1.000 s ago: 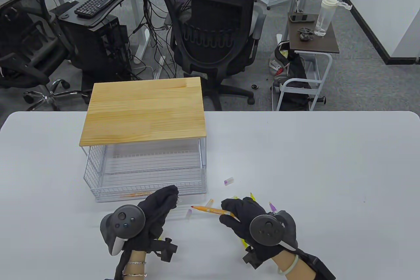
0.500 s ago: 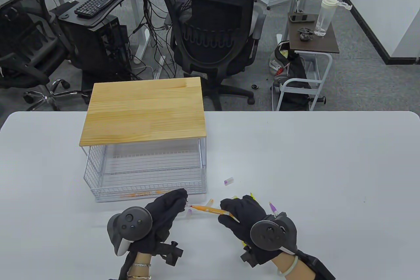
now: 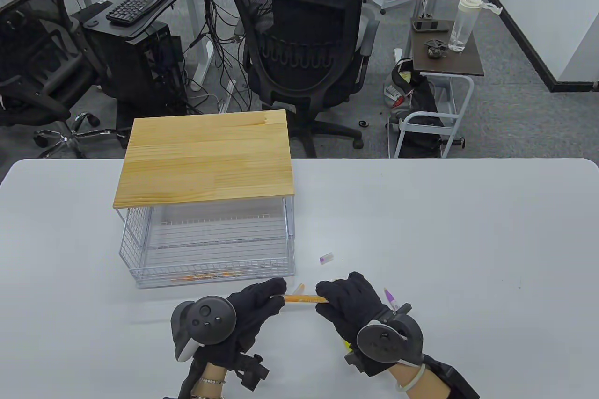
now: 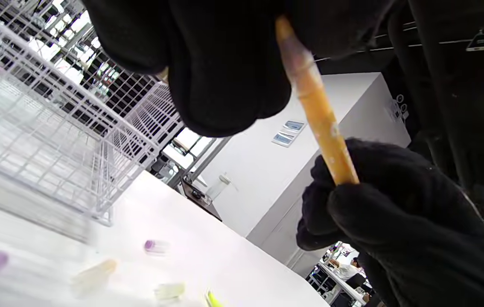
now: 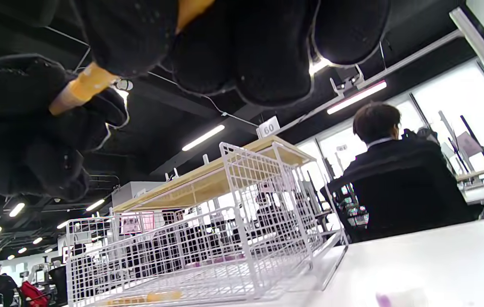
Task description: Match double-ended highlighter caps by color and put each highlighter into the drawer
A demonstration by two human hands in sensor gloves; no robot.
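Note:
An orange highlighter hangs level just above the table, held between both hands. My left hand closes its fingertips over the pen's left end, which is hidden. My right hand grips the right part of the barrel. In the left wrist view the orange highlighter runs from my left fingers down into the right hand. In the right wrist view, the orange highlighter sticks out from under the right fingers. The wire drawer stands pulled out, with another orange highlighter inside at its front.
A loose orange cap lies just behind the held pen, and a purple cap further back. A purple highlighter tip shows beside my right wrist. A wooden top covers the drawer frame. A person sits on the chair behind the table.
My left hand moved right from the drawer's front and closed over the highlighter's red tip. The right hand levelled the pen and shifted slightly.

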